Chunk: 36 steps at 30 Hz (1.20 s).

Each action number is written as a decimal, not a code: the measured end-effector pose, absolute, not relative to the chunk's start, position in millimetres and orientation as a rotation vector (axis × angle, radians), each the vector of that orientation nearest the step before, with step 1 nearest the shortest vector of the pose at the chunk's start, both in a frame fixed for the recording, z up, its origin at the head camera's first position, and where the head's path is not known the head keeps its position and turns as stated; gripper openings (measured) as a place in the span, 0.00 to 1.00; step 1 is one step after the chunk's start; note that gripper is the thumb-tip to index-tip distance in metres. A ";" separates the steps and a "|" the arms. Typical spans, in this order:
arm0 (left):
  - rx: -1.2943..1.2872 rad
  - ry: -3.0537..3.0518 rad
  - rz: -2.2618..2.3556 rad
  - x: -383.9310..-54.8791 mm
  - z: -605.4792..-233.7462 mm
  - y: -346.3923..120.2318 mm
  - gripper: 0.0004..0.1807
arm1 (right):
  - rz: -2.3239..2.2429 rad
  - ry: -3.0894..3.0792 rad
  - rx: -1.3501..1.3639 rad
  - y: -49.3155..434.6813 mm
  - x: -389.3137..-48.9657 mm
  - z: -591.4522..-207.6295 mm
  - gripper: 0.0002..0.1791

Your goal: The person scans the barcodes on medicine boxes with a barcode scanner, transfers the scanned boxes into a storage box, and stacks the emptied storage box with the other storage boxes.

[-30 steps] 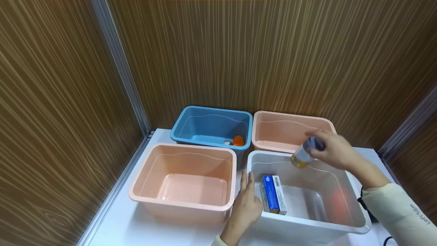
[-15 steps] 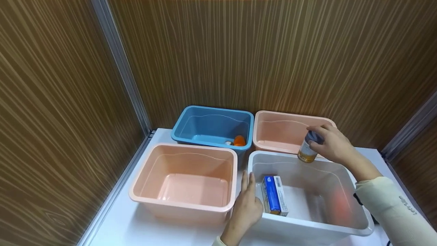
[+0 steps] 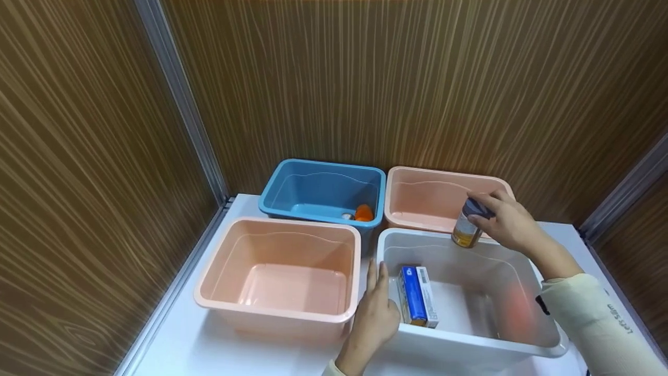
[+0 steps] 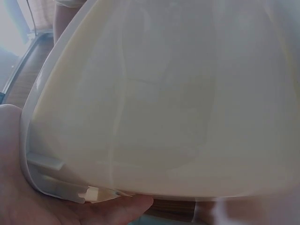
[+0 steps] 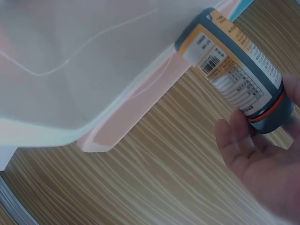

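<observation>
My right hand (image 3: 511, 222) pinches a bottle (image 3: 464, 230) by its dark cap over the far rim of the white bin (image 3: 480, 342). The right wrist view shows the bottle (image 5: 234, 63) tilted, with an orange, white and dark printed label and a barcode. Whether its base touches the rim, I cannot tell. My left hand (image 3: 374, 313) rests against the near left corner of that bin, two fingers straight along its outer side. In the left wrist view the bin's pale wall (image 4: 154, 108) fills most of the picture. Inside the bin stands a blue and white box (image 3: 417, 295).
A peach bin (image 3: 276, 313) stands left of the white one, and another peach bin (image 3: 449, 175) lies behind it. The blue bin (image 3: 323, 164) at the back left holds an orange object (image 3: 364, 212) and a small pale one (image 3: 347, 216). Wood-patterned walls (image 3: 334, 94) enclose the table.
My right hand has lifted the bottle slightly and turned it more upright near the white bin's far rim. My left hand stays at the bin's corner.
</observation>
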<state>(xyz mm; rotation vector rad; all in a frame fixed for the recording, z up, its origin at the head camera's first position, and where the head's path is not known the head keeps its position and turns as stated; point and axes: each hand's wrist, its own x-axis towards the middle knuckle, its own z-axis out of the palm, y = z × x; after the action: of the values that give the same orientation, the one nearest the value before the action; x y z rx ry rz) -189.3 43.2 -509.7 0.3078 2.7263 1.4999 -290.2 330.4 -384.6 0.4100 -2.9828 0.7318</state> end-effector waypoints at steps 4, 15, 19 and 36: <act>0.304 2.719 1.507 -189.4 -509.4 43.4 0.39 | 0.750 -2.949 0.411 331.2 -286.9 -389.8 0.35; 0.310 2.712 1.497 -190.3 -510.5 44.6 0.39 | 0.865 -2.865 0.347 331.4 -286.0 -402.6 0.37; 0.315 2.737 1.491 -189.8 -510.6 43.1 0.38 | 0.897 -2.827 0.348 329.0 -285.5 -404.6 0.37; 0.300 2.749 1.458 -183.6 -508.1 36.5 0.39 | 0.962 -2.777 0.316 321.9 -285.0 -407.1 0.37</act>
<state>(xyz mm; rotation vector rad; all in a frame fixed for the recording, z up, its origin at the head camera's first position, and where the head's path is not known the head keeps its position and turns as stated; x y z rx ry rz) -183.6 36.5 -508.1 0.2999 2.7493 1.4580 -285.0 321.9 -407.1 0.3158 -2.7767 0.9620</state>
